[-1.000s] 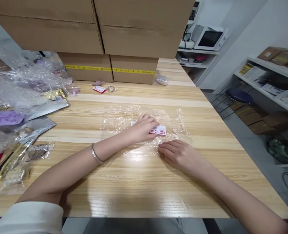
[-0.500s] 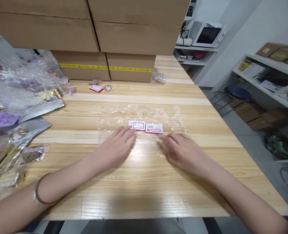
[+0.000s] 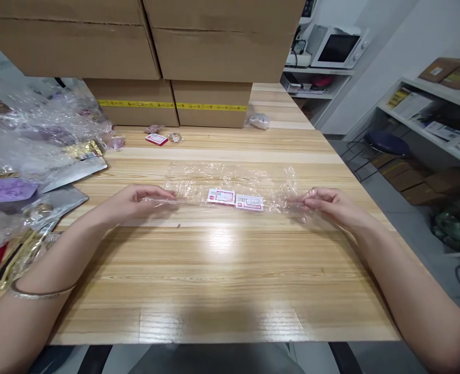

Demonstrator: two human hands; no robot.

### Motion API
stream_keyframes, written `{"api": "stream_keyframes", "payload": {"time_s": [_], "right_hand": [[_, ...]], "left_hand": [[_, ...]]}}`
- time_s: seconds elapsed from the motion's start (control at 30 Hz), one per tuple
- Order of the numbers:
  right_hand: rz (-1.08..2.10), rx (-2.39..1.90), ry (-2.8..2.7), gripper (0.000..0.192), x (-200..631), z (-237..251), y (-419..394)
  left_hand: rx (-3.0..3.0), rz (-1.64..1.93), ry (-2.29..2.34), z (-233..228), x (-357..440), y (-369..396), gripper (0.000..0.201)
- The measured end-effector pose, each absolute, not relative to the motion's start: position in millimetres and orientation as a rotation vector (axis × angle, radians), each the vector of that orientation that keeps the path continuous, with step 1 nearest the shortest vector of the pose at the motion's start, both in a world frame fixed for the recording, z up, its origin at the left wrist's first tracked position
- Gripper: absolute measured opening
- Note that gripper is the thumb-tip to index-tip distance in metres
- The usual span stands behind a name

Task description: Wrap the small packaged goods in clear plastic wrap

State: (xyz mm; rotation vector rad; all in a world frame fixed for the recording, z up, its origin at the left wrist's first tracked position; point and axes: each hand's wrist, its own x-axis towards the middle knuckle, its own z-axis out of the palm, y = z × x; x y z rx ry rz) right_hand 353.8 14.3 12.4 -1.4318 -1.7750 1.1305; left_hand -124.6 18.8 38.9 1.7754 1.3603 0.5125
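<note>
Film [image 3: 230,182] lay stretched across the counter [image 3: 222,270], its long axis running left to right, two cards [image 3: 235,199] side by side on it. Left hand [image 3: 131,203] and right hand [image 3: 327,203] each pinched one end in a narrow grip.

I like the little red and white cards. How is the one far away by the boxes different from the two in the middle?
The far card lies alone on the bare table; the two middle cards lie side by side on the clear plastic sheet. The far card shows more red; the middle cards look mostly white. The left hand and right hand pinch the sheet's ends; nothing touches the far card. All are small, flat rectangles.
</note>
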Motion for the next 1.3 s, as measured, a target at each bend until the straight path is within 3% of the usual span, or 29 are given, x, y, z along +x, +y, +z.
{"api": "stream_keyframes", "payload": {"time_s": [0.17,0.27,0.43,0.63,0.77,0.83,0.93,1.03,1.3], "right_hand": [[1.101,-1.459,-1.35,0.04,329.6,-15.0,23.4],[0.824,-1.642,-1.468,0.042,318.2,-15.1,21.6],[0.085,-2.127,-1.866,0.034,318.7,-5.9,20.9],[-0.123,-2.301,-1.943,0.037,317.3,-12.6,20.8],[-0.395,-1.949,-1.947,0.047,318.5,-9.3,10.4],[-0.309,-1.652,-2.127,0.052,319.1,-3.6,3.3],[0.158,-1.258,-2.496,0.057,317.2,1.1,-4.8],[0.413,-1.193,-2.594,0.062,315.9,-2.1,-5.3],[0.365,-1.405,-2.542,0.057,338.4,-8.3,3.0]], "left_hand": [[1.284,1.077,1.227,9.5,-96.5,27.9,0.024],[1.231,1.153,1.357,-2.7,-78.4,37.0,0.028],[1.815,0.958,1.877,-2.3,-67.6,41.9,0.019],[2.207,0.209,2.138,1.8,-62.6,33.1,0.032],[2.543,0.576,1.987,1.0,-58.0,24.1,0.038],[2.729,0.696,1.569,-0.3,-55.3,19.2,0.039],[2.747,0.512,1.041,-3.7,-51.2,13.6,0.052],[2.621,0.303,0.982,-7.0,-50.3,13.8,0.062],[2.511,0.17,1.044,-0.9,-80.4,30.8,0.061]]}}
